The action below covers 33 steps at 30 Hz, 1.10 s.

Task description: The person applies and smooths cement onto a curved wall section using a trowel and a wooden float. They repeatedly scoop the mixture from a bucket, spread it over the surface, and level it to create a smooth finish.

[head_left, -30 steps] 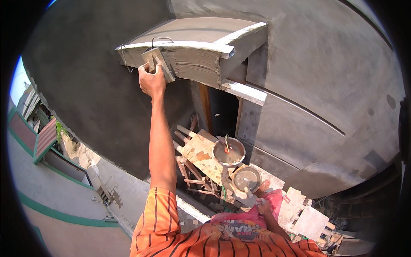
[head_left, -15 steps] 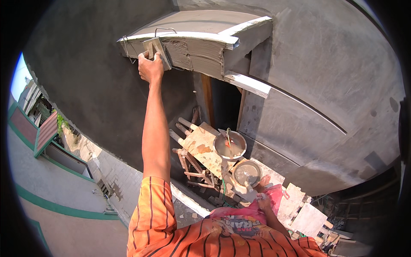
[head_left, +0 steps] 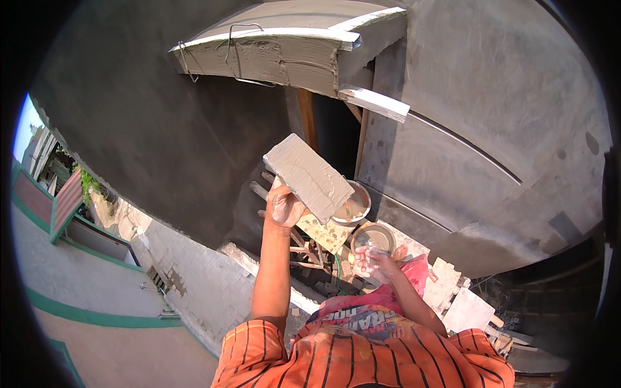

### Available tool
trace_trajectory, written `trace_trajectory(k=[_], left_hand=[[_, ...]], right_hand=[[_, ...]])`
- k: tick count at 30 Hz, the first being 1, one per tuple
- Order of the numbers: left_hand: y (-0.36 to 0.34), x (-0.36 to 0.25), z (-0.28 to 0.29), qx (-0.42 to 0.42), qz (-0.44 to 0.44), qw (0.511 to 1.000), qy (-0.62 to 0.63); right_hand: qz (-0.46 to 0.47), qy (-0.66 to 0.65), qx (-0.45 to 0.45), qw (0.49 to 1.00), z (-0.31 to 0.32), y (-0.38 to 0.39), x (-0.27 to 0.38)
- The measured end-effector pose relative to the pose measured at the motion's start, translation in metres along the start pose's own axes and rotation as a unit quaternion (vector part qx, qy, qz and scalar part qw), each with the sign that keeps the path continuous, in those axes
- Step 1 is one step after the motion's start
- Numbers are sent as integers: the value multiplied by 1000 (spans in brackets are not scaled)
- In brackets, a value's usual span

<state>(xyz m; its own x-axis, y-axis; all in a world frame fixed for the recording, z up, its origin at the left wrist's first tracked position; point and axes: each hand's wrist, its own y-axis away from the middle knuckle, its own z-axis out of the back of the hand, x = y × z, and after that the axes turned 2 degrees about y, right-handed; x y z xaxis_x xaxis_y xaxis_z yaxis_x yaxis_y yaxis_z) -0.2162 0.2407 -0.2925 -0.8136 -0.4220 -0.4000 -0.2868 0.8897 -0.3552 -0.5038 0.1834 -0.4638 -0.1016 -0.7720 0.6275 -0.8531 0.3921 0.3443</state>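
My left hand is closed round the back of a plastering float. Its flat rectangular face, smeared with wet grey mortar, is turned up toward me, clear of the wall. My right hand is held low in front of my body, fingers apart and whitened with cement, with nothing seen in it. Just beyond it is a round bucket of grey mix. Above, the front face of a concrete ledge carries fresh rough mortar. Bent wire clips hold a white-edged strip along its top.
A second basin, partly hidden by the float, rests on a plank platform with wooden supports. Another white-edged piece juts from the grey wall. Down at the left are a paved path and a green-trimmed building.
My left hand has drawn the float off the ledge, down toward me, and turned its mortar-covered face up. My right hand has risen slightly left, toward the bucket, with its fingers spread.
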Motion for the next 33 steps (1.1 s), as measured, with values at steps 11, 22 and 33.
trace_trajectory(k=[11, 22, 33], left_hand=[[40, 56, 17, 28, 161, 981, 107], [81, 74, 45, -80, 209, 974, -44], [272, 126, 197, -434, 341, 803, -223]], right_hand=[[79, -164, 337, 924, -117, -9, 43], [372, 220, 49, 901, -151, 57, 176], [736, 675, -51, 24, -171, -16, 382]])
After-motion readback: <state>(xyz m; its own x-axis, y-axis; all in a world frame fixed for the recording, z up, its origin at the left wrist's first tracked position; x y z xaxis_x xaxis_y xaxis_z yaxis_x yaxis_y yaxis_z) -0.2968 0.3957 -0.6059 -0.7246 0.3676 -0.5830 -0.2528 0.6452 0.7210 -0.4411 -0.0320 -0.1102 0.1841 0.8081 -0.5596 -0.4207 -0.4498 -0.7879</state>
